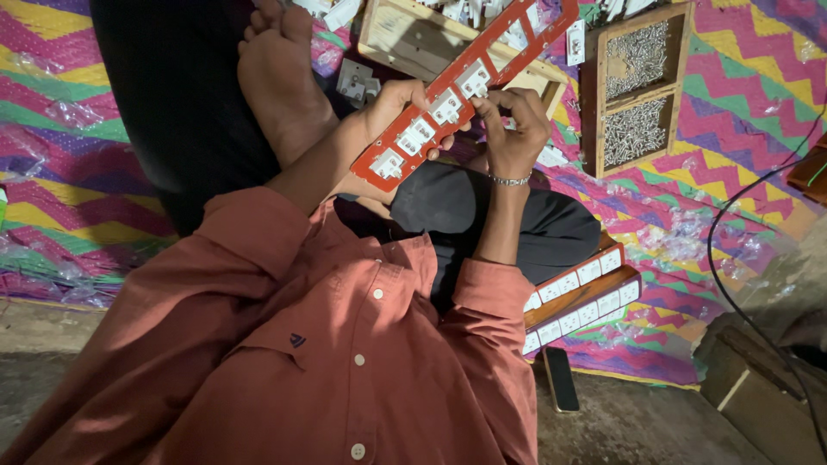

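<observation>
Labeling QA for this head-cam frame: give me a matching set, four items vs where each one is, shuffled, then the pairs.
Things:
1. red panel
2. screw tray
3. phone
4. finished strips

Places:
A. on the bare floor at the mat's edge
B. held in left hand and right hand
C. stacked beside the right knee
D. on the mat, upper right

Pairs: 1-B, 2-D, 3-A, 4-C

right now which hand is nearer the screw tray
Right. The right hand pinches the red strip just left of the screw tray; the left hand grips the strip's lower end, farther away.
</observation>
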`<action>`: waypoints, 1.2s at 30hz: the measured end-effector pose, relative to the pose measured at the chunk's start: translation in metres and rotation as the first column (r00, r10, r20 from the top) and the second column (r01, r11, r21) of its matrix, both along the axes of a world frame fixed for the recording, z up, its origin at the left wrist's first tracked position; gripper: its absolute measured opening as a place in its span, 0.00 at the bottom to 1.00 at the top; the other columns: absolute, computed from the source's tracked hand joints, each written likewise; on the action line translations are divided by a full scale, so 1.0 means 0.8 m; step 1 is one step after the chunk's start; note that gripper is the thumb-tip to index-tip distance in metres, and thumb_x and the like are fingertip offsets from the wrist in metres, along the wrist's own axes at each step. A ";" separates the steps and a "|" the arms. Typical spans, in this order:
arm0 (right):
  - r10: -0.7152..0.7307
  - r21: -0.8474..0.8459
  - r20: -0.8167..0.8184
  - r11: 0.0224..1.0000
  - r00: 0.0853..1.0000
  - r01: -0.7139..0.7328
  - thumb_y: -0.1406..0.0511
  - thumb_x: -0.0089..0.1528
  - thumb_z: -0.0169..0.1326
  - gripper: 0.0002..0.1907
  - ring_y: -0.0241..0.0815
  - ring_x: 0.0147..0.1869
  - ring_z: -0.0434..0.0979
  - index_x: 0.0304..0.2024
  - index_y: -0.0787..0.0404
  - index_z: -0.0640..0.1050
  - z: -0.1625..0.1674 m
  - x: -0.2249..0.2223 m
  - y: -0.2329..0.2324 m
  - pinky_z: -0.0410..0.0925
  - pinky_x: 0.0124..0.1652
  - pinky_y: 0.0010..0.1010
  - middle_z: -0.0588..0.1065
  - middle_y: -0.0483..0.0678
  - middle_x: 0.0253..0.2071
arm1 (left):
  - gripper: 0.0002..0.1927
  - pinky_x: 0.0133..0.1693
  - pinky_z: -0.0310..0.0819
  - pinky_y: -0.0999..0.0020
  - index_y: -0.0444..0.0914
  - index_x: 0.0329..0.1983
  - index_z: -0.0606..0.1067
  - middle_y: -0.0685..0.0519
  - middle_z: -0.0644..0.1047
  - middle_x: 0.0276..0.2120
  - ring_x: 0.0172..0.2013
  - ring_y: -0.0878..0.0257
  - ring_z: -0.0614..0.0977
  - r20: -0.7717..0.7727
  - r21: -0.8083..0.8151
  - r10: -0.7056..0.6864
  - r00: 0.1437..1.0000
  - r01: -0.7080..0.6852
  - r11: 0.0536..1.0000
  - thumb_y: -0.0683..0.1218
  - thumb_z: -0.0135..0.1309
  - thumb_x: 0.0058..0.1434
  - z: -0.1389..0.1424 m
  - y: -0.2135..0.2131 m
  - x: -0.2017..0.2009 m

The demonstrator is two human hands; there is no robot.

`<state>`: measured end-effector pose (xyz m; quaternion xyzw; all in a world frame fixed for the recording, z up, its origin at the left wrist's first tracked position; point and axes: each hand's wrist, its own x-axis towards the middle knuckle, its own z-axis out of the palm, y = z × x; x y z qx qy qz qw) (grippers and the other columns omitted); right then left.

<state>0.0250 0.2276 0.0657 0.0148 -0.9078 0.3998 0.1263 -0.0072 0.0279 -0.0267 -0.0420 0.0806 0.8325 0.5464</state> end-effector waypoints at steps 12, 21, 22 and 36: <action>0.012 -0.178 0.029 0.984 0.999 -0.007 0.68 0.60 0.67 0.14 0.48 0.62 0.69 0.47 0.67 0.82 0.004 0.009 -0.012 0.65 0.61 0.42 0.69 0.54 0.59 | 0.29 0.45 0.75 0.48 0.34 0.63 0.72 0.40 0.78 0.52 0.46 0.42 0.79 0.138 0.152 0.088 0.987 -0.109 0.982 0.48 0.44 0.57 -0.010 0.000 -0.001; 0.020 -0.260 -0.042 0.965 0.999 -0.030 0.66 0.61 0.59 0.06 0.56 0.77 0.64 0.35 0.63 0.84 -0.040 0.014 0.006 0.54 0.76 0.48 0.69 0.58 0.71 | 0.30 0.47 0.74 0.47 0.34 0.62 0.72 0.38 0.78 0.52 0.47 0.39 0.78 0.147 0.221 0.088 0.985 -0.120 0.968 0.49 0.44 0.56 -0.001 -0.003 -0.004; -0.025 -0.292 -0.015 0.956 1.000 0.020 0.65 0.63 0.59 0.10 0.57 0.78 0.63 0.41 0.65 0.84 -0.045 0.015 0.007 0.54 0.76 0.50 0.67 0.59 0.71 | 0.30 0.48 0.74 0.47 0.34 0.62 0.72 0.38 0.78 0.51 0.47 0.39 0.78 0.147 0.217 0.079 0.986 -0.110 0.970 0.49 0.44 0.57 0.000 -0.003 -0.005; 0.031 -0.576 0.027 0.817 0.999 -0.010 0.53 0.66 0.54 0.20 0.60 0.80 0.58 0.50 0.62 0.78 -0.065 0.012 0.015 0.63 0.70 0.52 0.57 0.63 0.75 | 0.35 0.48 0.75 0.46 0.32 0.66 0.70 0.37 0.78 0.54 0.46 0.41 0.77 0.164 0.218 0.066 0.984 -0.101 0.971 0.50 0.46 0.55 0.017 -0.005 -0.002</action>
